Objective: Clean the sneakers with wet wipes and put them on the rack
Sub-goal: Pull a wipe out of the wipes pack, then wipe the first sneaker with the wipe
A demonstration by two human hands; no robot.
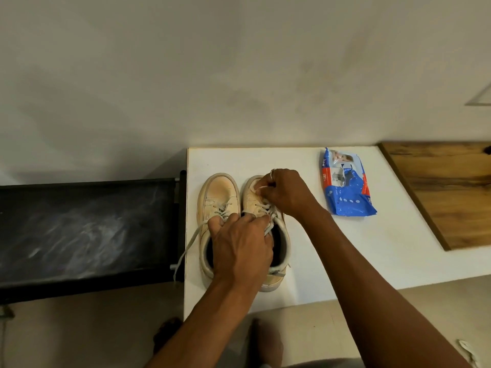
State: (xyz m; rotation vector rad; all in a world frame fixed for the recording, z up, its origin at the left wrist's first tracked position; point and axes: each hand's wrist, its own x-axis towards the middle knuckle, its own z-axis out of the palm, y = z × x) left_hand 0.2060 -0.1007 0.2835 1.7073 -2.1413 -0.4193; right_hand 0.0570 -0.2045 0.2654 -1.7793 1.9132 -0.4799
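Wipe point(261, 187) in right hand point(284, 192), left hand point(239, 245) gripping sneakers point(220, 189)

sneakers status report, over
Left hand grips sneakers at the openings. Right hand pinches wipe on one toe. Neither on rack yet. Nothing blocking.

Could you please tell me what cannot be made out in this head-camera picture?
Head view:
- wet wipe: mostly covered by the right hand pinching it; only a white corner shows.
- right sneaker: tongue and opening largely hidden under the left hand gripping it.
- wipes pack: print too small to read.
- rack: cut off by the left edge; anything below its top shelf is out of sight.
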